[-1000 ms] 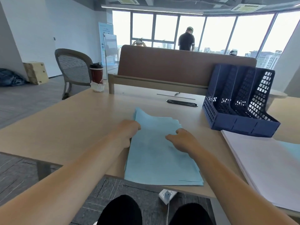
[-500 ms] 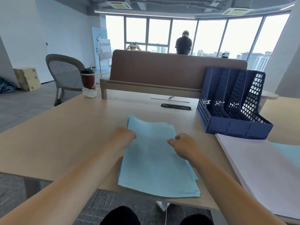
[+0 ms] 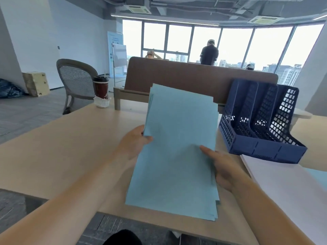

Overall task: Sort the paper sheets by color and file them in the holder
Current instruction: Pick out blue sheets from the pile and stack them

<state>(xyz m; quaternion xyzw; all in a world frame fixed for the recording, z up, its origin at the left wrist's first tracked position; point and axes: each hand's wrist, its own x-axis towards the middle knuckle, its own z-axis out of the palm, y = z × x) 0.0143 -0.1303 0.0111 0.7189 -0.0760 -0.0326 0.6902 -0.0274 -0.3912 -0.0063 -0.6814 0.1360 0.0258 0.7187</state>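
A stack of light blue paper sheets [image 3: 177,149] is lifted off the wooden desk and tilted up toward me. My left hand [image 3: 133,145] grips its left edge, thumb on the front. My right hand [image 3: 221,167] grips the right edge, thumb across the front of the sheets. The dark blue mesh file holder [image 3: 261,131] with three slots stands on the desk to the right of the sheets. A pile of white sheets [image 3: 292,188] lies at the right, with a blue sheet [image 3: 318,175] showing under it at the far edge.
A dark red cup [image 3: 101,88] with a crumpled white wrapper stands at the desk's far left corner. A brown partition [image 3: 185,78] runs along the desk's back. A grey chair [image 3: 76,82] stands beyond the desk; people stand by the windows.
The blue sheets lay flat on the desk under both hands; now both hands have taken the stack by its side edges and raised it upright off the desk.
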